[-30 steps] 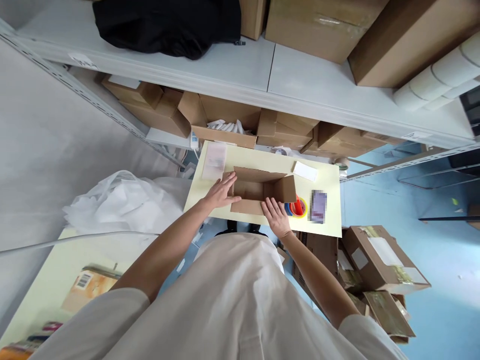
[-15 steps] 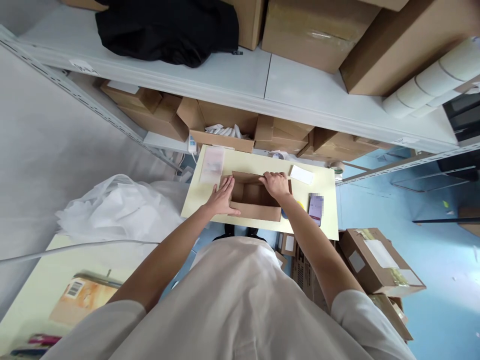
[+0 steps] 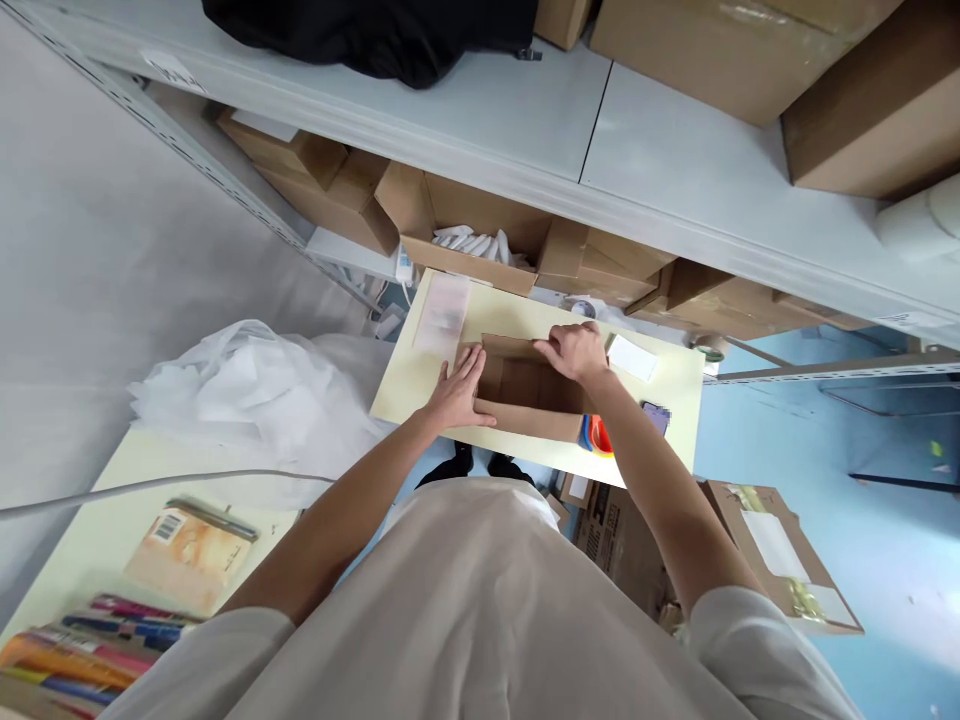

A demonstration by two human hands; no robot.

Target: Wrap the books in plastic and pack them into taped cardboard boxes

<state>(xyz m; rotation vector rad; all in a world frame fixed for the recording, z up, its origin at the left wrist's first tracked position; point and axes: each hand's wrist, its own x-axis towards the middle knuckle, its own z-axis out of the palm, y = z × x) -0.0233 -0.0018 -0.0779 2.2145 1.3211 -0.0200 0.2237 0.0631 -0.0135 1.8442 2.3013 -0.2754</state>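
Observation:
An open cardboard box (image 3: 527, 420) sits on the small pale-yellow table (image 3: 401, 385), its inside showing bare brown walls. My left hand (image 3: 456, 395) lies against the box's left end, fingers stretched out and thumb spread along the near edge. At the far right side, my right hand (image 3: 576, 352) has its fingers curled over the upper edge of the box. Orange and blue rings (image 3: 598, 436), which look like tape rolls, stand by the box's right end under my right forearm. A phone (image 3: 657, 416) and a white card (image 3: 631, 357) lie farther right.
A grey shelf (image 3: 495, 130) with cartons and a black cloth (image 3: 375, 35) crosses above the table. Behind the table stands an open carton (image 3: 469, 262) holding white packets. White plastic film (image 3: 247, 395) is heaped at left; a taped carton (image 3: 784, 555) stands at right.
The view has shifted, so the shelf appears closer and more books show at lower left. The orange and blue rings are more exposed. Both hands keep their places on the box.

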